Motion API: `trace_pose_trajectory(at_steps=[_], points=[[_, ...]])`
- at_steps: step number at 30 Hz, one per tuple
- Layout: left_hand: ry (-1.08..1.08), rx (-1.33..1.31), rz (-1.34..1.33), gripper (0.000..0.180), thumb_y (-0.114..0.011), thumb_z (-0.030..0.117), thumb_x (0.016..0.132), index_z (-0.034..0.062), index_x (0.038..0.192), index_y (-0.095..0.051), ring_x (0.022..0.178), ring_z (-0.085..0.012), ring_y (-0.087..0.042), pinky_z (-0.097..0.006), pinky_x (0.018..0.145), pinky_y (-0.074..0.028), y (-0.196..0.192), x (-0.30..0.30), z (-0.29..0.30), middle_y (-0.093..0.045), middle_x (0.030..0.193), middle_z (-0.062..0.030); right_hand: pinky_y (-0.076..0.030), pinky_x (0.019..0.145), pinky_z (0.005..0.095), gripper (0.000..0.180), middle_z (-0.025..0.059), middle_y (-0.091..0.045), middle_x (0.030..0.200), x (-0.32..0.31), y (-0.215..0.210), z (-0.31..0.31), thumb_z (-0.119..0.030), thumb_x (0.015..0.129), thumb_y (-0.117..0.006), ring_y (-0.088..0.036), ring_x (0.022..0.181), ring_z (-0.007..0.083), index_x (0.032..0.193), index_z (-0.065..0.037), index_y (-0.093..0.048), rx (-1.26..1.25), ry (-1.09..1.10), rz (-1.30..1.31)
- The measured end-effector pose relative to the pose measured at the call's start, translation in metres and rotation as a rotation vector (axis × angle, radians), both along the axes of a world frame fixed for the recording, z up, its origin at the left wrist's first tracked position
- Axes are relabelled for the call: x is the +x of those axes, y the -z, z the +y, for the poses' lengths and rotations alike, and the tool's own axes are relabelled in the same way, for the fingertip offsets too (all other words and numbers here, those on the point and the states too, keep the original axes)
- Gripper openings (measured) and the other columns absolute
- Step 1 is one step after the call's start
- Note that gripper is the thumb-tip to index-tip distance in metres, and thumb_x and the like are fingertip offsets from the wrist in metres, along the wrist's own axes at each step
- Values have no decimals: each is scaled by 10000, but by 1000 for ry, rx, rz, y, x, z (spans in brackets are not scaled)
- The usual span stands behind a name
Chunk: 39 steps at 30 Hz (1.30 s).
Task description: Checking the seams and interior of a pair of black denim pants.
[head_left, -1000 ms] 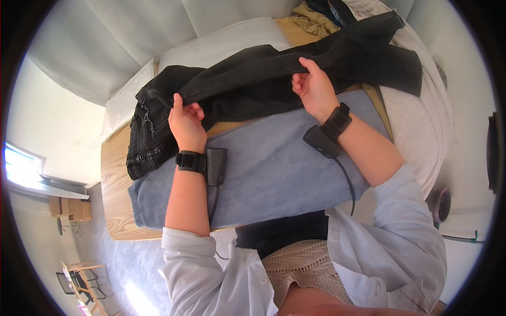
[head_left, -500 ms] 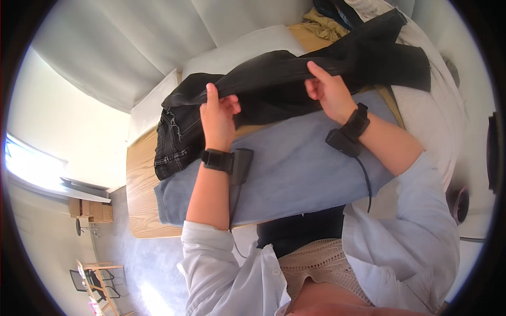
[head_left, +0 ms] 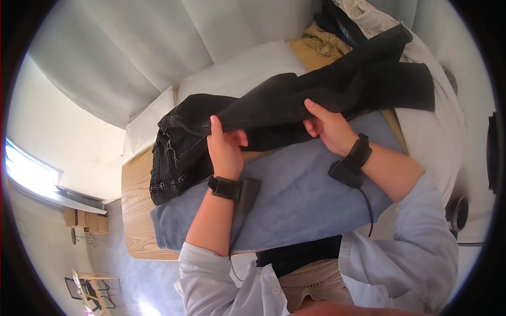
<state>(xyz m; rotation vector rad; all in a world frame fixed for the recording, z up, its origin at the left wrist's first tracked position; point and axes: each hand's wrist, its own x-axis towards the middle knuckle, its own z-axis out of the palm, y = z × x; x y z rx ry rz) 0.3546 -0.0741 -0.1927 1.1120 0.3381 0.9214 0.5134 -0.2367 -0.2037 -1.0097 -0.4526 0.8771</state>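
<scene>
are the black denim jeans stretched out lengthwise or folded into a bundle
Stretched out lengthwise: the black denim jeans run from the waist end at left to two separate leg ends at right.

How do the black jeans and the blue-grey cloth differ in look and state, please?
The black jeans have a frayed patch; the blue-grey cloth looks plain. The jeans bunch in soft folds; the cloth lies fairly flat. The left hand and right hand hold the jeans, but not the cloth. Both are fabric and lie over the wooden table.
</scene>
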Motion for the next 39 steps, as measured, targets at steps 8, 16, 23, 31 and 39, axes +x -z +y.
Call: trace_pose_trajectory(at_steps=[8,16,23,31,39], points=[[15,127,160,473,-406,434,969,21,823,-585,522,-132,-499,-254,494,-384,0,0,-3,-558,619,-50,-367,524,234,223,-19,-546,664,-1,-2,-1,-314,869,-646,-517,601,88,773,-117,-602,7,-7,4],[2,152,195,553,-352,473,975,20,765,-590,524,-133,-497,-258,507,-387,-1,1,-5,-553,603,-51,-367,509,224,193,-26,-573,717,-2,-5,-1,-300,877,-637,-521,605,79,832,-113,-621,-6,-15,11],[64,150,230,477,-384,458,968,20,883,-552,550,-139,-512,-265,516,-414,3,2,-3,-558,645,-59,-372,517,225,204,-19,-576,716,-1,-5,0,-307,869,-646,-523,612,81,839,-106,-628,4,-20,-19],[82,183,238,468,-399,448,966,17,873,-556,545,-139,-511,-266,512,-420,3,3,-1,-554,642,-59,-373,522,223,213,-12,-573,709,-2,-7,0,-309,866,-648,-519,607,82,841,-98,-634,-26,-23,9],[73,193,256,486,-360,438,980,12,855,-557,540,-138,-507,-265,502,-418,3,2,-6,-553,640,-60,-375,527,222,236,-1,-569,655,-2,-5,-1,-327,865,-644,-510,588,81,825,-94,-641,-35,-28,-17]])
